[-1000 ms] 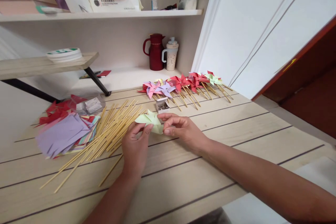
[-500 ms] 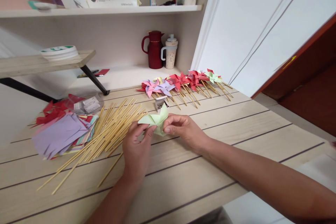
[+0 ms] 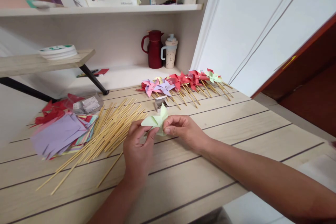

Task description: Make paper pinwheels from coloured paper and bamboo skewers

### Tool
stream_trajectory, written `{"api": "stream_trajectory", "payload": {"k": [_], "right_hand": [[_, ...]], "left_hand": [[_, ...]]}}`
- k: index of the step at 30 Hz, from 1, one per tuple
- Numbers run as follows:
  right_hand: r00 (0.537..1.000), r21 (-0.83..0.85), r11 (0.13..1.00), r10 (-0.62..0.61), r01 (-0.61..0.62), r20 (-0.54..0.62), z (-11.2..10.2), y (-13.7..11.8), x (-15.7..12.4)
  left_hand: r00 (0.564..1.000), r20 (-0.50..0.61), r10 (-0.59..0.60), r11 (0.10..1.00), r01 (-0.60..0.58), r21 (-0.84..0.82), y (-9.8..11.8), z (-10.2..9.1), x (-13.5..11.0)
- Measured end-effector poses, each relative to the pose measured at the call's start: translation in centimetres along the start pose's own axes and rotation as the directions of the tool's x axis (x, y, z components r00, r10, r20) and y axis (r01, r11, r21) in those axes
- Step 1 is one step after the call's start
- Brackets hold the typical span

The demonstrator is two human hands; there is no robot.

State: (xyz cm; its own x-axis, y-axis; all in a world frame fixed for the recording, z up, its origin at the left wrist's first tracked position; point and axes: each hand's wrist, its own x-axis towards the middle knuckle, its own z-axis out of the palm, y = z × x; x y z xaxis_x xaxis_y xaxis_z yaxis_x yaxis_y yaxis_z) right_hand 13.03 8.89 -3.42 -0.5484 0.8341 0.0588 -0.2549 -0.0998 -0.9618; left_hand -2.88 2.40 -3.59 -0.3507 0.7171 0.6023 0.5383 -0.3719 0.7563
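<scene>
Both my hands hold a light green folded paper pinwheel (image 3: 156, 120) just above the wooden table (image 3: 236, 126). My left hand (image 3: 138, 147) pinches its left and lower edge with thumb and fingers. My right hand (image 3: 181, 129) pinches the right side near the centre, fingers curled. A small open box of pins (image 3: 160, 103) stands right behind the paper. A loose pile of bamboo sticks (image 3: 105, 133) lies to the left of my hands.
Cut coloured paper squares (image 3: 60, 134) and a clear plastic box (image 3: 85, 104) lie at the left. A row of finished pinwheels on sticks (image 3: 183, 82) lies at the back. A red jug (image 3: 154, 49) and a mug (image 3: 170, 52) stand in the niche.
The green paper has turned slightly in my fingers and one flap now stands up. My hands have stayed in about the same spot.
</scene>
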Motion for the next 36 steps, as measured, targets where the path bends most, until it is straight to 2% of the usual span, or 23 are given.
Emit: {"api": "stream_trajectory", "payload": {"k": [9, 19, 24, 36], "right_hand": [[1.0, 0.024, 1.0, 0.003, -0.003, 0.003, 0.0, 0.3, 0.0], [1.0, 0.043, 0.999, 0.0, 0.001, -0.017, 0.2, 0.2, 0.0], [0.999, 0.054, 0.999, -0.002, 0.005, -0.043, 0.4, -0.1, -0.2], [0.994, 0.053, 0.996, -0.065, 0.07, -0.083, 1.2, 0.1, -0.8]], "left_hand": [[0.998, 0.009, 0.06, 0.998, -0.06, 0.004, 0.0, 0.1, -0.2], [0.999, -0.008, 0.042, 0.999, -0.042, -0.019, -0.2, 0.1, -0.6], [0.997, -0.01, 0.071, 0.997, -0.071, -0.003, 0.0, 0.1, -0.7], [0.977, -0.038, 0.211, 0.966, -0.202, 0.158, 0.1, -0.3, -0.9]]}}
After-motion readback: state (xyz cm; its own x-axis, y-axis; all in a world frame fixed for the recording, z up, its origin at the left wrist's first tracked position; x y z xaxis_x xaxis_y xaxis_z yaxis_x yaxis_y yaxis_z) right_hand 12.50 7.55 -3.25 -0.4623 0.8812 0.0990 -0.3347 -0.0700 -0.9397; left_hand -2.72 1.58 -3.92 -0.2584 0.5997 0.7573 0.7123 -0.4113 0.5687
